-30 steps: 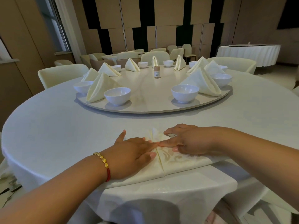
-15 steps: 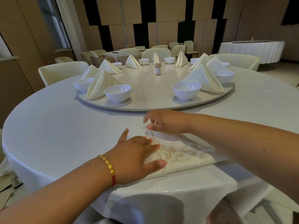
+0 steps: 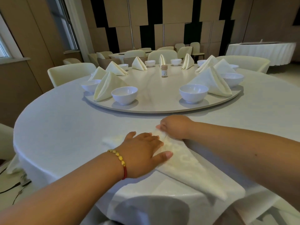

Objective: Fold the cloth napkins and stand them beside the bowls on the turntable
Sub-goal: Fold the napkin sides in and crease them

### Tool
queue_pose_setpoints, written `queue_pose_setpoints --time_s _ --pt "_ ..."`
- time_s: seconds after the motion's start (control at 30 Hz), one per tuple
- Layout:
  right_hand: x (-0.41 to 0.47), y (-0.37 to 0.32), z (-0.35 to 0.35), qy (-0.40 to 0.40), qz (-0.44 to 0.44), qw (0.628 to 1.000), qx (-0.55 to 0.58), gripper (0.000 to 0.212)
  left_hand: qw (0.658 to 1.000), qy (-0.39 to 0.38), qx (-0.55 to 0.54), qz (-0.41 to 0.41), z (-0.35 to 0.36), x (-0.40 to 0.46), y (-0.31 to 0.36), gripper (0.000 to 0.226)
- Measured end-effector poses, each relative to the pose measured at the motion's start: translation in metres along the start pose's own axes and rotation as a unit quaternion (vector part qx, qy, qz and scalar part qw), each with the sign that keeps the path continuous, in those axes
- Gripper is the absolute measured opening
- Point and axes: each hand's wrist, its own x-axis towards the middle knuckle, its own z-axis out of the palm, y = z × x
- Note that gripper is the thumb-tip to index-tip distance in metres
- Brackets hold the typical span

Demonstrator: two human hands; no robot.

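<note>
— Where do we stand with the cloth napkin [image 3: 186, 161]?

— It lies on the bench [image 3: 65, 127] at the near edge, just in front of us, well short of the turntable [image 3: 154, 109]; it is partly folded, a long pale panel running toward the near right; our left hand [image 3: 142, 153] lies flat on its left part, fingers straight and spread a little, thumb stretched along the fold; our right hand [image 3: 175, 127] is curled at the far tip of the cloth, pinching that corner between fingertips and thumb.

— So how do we do this fold well?

— We judge that the left hand should act as the anchor, palm pressing so the crease beneath it cannot creep; the right hand should carry its pinched corner over in one smooth pull, edges matched before we flatten; a soft cloth like this will likely slide on the smooth tablecloth if we drag rather than lift.

— And the arms?

— Both forearms reach forward from the near edge; the left comes in from the lower left, wrist low, a gold bead bracelet [image 3: 118, 157] on it; the right comes from the right side, wrist bent inward toward the tip.

— Where will it go?

— Between the two near bowls, we think; the left one [image 3: 124, 95] and the right one [image 3: 193, 93] stand with a gap between them; finished napkins [image 3: 107, 86] stand upright beside the others.
</note>
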Motion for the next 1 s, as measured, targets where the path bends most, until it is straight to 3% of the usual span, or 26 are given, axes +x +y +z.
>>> queue_pose_setpoints --time_s 0.1,0.23,0.37,0.5,0.63,1.0 --pt "-0.011 0.014 0.010 0.025 0.141 0.990 -0.016 0.038 0.999 0.000 -0.027 -0.025 0.009 0.002 0.015 0.072" --pt "-0.031 0.025 0.016 0.007 0.224 0.975 0.003 0.045 0.997 0.003 -0.060 -0.047 0.022 0.008 0.026 0.079" --pt "-0.057 0.031 0.024 0.099 0.235 0.965 0.056 0.038 0.998 0.005 -0.045 -0.051 0.034 0.013 0.032 0.080" --pt "-0.068 0.026 0.023 0.238 0.191 0.952 0.016 0.032 0.997 0.020 -0.034 -0.060 0.038 0.012 0.034 0.080" --pt "-0.064 0.021 0.025 0.145 0.195 0.970 0.018 0.038 0.997 0.029 -0.039 -0.063 0.039 0.013 0.034 0.080" --pt "-0.059 0.026 0.016 0.075 0.192 0.978 0.021 0.045 0.992 0.044 -0.104 -0.060 0.033 0.014 0.030 0.081"
